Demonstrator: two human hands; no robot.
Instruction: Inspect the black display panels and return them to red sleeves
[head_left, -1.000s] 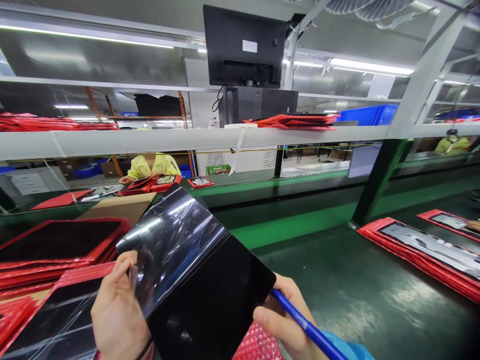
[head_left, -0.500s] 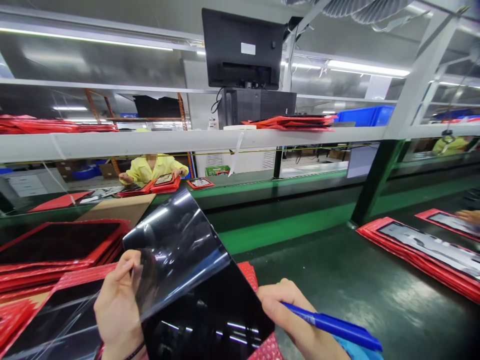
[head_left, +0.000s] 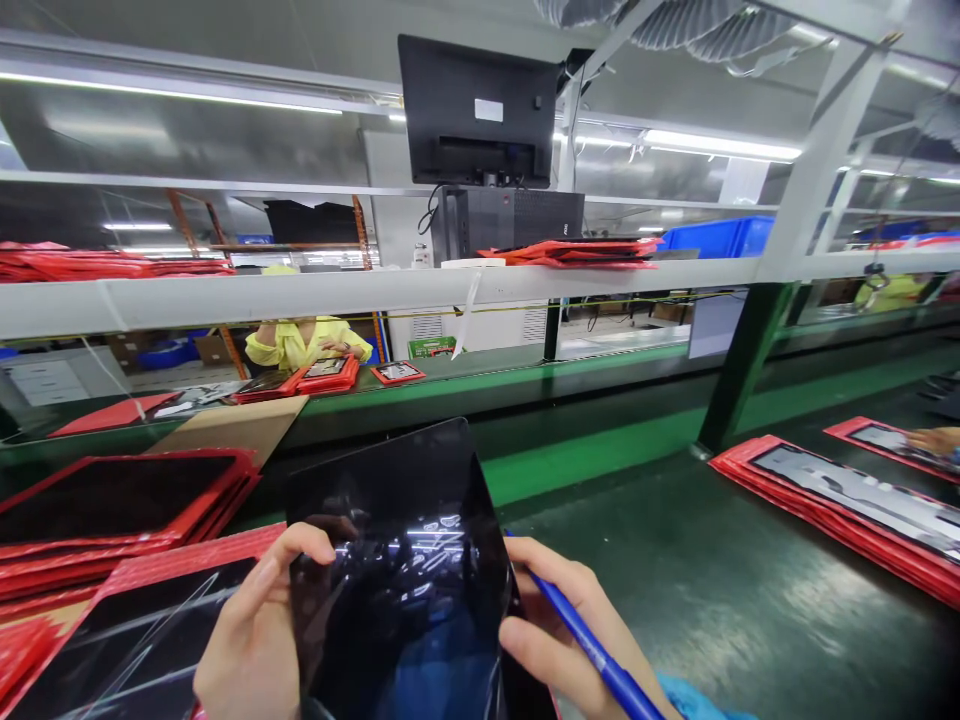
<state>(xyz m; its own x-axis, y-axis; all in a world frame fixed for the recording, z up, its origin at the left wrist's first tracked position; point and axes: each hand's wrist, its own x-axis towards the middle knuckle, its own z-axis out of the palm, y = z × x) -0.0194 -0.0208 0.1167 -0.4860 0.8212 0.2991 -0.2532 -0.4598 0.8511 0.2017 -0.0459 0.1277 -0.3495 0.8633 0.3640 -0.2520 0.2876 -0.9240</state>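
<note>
Black panel held up off the green table, short of its far edge, tilted, its face catching glare. Left hand: closed at the panel's left edge, thumb and fingers drawn together there. Right hand: clamped on the right edge, thumb on the face and fingers behind, with a blue pen lodged in the same grip.

Handling, as judged: thin and fairly light for its breadth, stiff, with a glossy, slippery face that would smudge or scratch; likely brittle if flexed or knocked at a corner. Best held by opposite edges, fingers spread wide, pen tip kept off the face.

Toward the table's left side, a stack of red sleeves with a dark panel on top; nearer, a film-covered panel on red wrap. Toward the right side, another red-edged stack.

Obscured: the held panel's lower end runs out of view, and most of the right fingers are behind it. A clear film seems to lie over the face, though reflections make its edge uncertain, and whether the left fingertips pinch film, panel or both cannot be told.
</note>
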